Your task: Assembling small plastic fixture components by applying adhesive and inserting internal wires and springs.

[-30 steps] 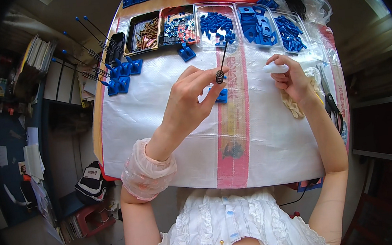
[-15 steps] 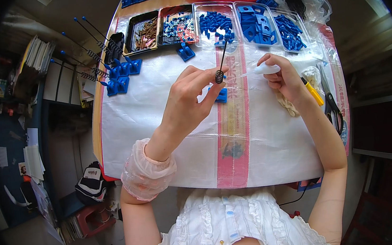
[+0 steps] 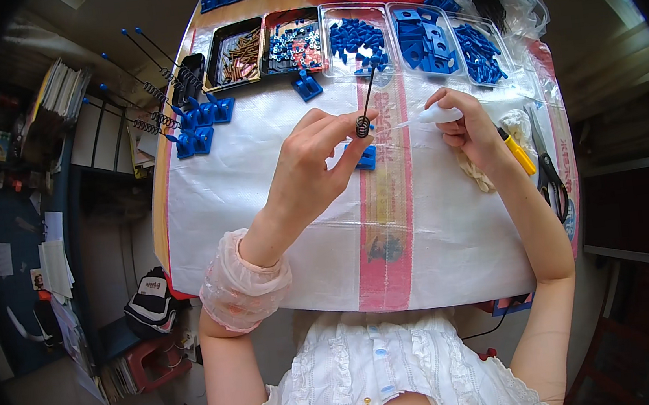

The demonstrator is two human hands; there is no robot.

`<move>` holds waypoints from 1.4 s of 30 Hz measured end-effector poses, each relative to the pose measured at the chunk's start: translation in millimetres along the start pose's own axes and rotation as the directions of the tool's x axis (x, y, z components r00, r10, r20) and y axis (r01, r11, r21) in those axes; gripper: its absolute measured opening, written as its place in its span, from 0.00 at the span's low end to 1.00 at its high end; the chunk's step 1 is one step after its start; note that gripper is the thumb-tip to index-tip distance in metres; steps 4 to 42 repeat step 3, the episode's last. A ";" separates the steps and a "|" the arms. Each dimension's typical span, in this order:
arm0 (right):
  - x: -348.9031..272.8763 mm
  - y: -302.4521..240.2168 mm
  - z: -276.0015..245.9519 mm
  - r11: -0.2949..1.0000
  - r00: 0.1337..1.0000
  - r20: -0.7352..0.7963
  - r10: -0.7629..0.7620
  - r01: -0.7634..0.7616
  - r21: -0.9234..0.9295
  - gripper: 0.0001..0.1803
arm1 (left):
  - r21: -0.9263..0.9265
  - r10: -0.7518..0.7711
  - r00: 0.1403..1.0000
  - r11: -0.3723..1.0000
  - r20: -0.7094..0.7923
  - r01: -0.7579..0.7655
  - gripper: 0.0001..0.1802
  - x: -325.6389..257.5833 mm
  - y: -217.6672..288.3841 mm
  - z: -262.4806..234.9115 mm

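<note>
Over the white sheet, L hand pinches spring rod; R hand fingers grip white tube.

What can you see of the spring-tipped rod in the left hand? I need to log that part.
The rod is thin, dark and metallic-looking, with a small coil spring at its lower end. It stands nearly upright, leaning slightly right, over the white table cover. The left hand pinches it at the coil between thumb and fingertips; its top points toward the trays.

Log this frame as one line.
left hand: holds spring rod upright | right hand: holds white bottle, tip toward spring | blue part: on table under left hand
</note>
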State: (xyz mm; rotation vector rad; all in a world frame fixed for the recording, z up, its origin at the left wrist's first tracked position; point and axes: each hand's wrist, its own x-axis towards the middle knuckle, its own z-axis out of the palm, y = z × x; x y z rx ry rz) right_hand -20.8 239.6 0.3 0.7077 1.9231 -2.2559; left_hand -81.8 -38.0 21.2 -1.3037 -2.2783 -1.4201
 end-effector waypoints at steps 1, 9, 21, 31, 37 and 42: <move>-0.9 -0.6 0.6 1.000 1.000 -0.006 -0.002 0.002 -0.001 0.15 | 0.003 -0.003 1.000 1.000 0.001 0.003 0.20 0.2 1.1 -0.5; -1.1 -0.5 -1.4 1.000 1.000 -0.001 -0.008 0.008 0.001 0.16 | 0.002 -0.001 1.000 1.000 0.004 0.001 0.20 0.0 0.3 -0.4; -1.1 -0.5 -1.4 1.000 1.000 -0.001 -0.008 0.008 0.001 0.16 | 0.002 -0.001 1.000 1.000 0.004 0.001 0.20 0.0 0.3 -0.4; -1.1 -0.5 -1.4 1.000 1.000 -0.001 -0.008 0.008 0.001 0.16 | 0.002 -0.001 1.000 1.000 0.004 0.001 0.20 0.0 0.3 -0.4; -1.1 -0.5 -1.4 1.000 1.000 -0.001 -0.008 0.008 0.001 0.16 | 0.002 -0.001 1.000 1.000 0.004 0.001 0.20 0.0 0.3 -0.4; -1.1 -0.5 -1.4 1.000 1.000 -0.001 -0.008 0.008 0.001 0.16 | 0.002 -0.001 1.000 1.000 0.004 0.001 0.20 0.0 0.3 -0.4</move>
